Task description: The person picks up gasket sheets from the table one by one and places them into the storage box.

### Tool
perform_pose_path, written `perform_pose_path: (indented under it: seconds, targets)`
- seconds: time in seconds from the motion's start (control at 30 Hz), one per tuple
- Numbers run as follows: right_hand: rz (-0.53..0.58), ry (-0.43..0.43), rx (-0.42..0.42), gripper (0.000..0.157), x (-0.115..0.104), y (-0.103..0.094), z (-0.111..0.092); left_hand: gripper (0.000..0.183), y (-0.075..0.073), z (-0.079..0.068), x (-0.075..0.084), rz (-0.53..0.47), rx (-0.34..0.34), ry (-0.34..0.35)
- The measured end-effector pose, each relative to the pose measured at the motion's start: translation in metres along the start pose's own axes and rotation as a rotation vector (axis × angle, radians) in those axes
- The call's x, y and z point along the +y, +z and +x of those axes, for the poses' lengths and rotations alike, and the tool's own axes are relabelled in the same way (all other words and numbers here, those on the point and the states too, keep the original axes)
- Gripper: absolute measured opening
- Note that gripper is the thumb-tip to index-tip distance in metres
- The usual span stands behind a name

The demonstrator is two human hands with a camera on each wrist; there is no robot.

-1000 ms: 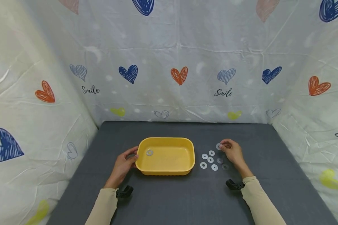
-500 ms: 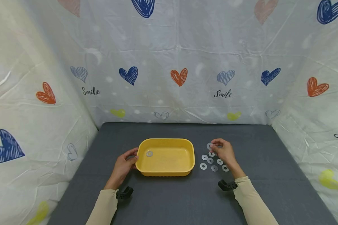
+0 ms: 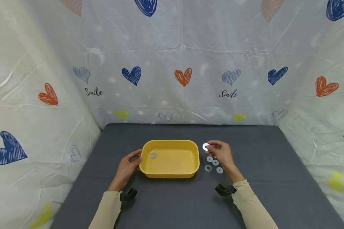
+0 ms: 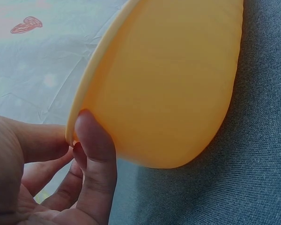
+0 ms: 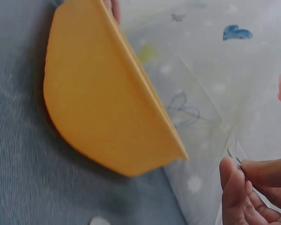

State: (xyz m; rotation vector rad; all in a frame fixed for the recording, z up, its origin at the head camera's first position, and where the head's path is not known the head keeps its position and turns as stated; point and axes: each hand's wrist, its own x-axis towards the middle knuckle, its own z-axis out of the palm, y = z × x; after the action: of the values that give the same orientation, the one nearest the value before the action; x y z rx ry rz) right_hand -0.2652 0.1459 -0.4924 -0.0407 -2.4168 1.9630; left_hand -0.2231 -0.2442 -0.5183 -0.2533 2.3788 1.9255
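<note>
A yellow rectangular tub (image 3: 172,175) stands on the dark cloth, with one flat metal washer (image 3: 153,155) lying inside toward its left end. My left hand (image 3: 127,167) pinches the tub's left rim; thumb and fingers on either side of the rim show in the left wrist view. To the right of the tub, my right hand (image 3: 222,155) holds another washer (image 3: 204,146) between thumb and fingertips, raised over the cloth. In the right wrist view that washer is seen edge-on. Several loose washers (image 3: 219,170) lie below the right hand, some partly hidden by it.
Dark grey cloth (image 3: 172,206) covers the table. A pale curtain printed with hearts (image 3: 183,77) hangs behind and along both sides. Each wrist wears a black band-mounted device (image 3: 225,190).
My right hand, with the pinched washer, has moved left from beyond the loose washers to near the tub's right side. My left hand and the tub have stayed in place.
</note>
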Motion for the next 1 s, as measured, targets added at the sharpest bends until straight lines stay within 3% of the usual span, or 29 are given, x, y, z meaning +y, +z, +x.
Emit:
perform_pose_path:
  seconds: [0.5, 1.0]
  targets:
    - [0.147, 0.053, -0.099, 0.027, -0.012, 0.028, -0.004, 0.045, 0.002, -0.002, -0.003, 0.002, -0.008, -0.018]
    - [0.211, 0.022, -0.194, 0.028, -0.03, 0.057, -0.005, 0.045, 0.0, 0.001, 0.001, 0.007, -0.009, -0.007]
